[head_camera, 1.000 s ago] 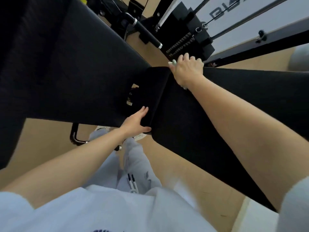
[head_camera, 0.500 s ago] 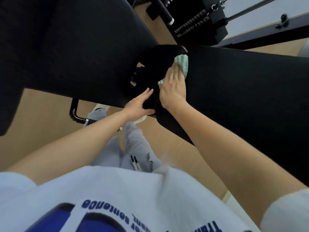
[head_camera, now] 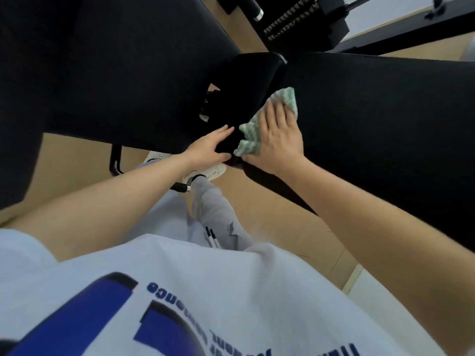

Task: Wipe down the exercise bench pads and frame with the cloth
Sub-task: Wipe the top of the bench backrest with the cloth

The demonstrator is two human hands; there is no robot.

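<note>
A black exercise bench fills the upper half of the view. Its seat pad (head_camera: pixel 385 119) runs to the right and its back pad (head_camera: pixel 102 73) to the left, with a narrow padded end (head_camera: pixel 246 80) between them. My right hand (head_camera: pixel 279 140) lies flat on a green-and-white cloth (head_camera: pixel 250 138), pressing it on the near end of the seat pad. My left hand (head_camera: pixel 210 147) rests beside it, fingers extended, thumb under the narrow pad's near edge. The black frame tube (head_camera: pixel 115 160) shows below the back pad.
A weight stack (head_camera: pixel 303 19) and a black machine rail (head_camera: pixel 401 34) stand beyond the bench at the top right. A black roller handle (head_camera: pixel 250 6) sticks out at the top. Tan floor (head_camera: pixel 77 160) lies under the bench, with my legs and white shoe (head_camera: pixel 210 173) below.
My right hand has slid with the cloth from the far corner of the seat pad toward me, to its near end. My left hand has stayed on the narrow pad's edge.
</note>
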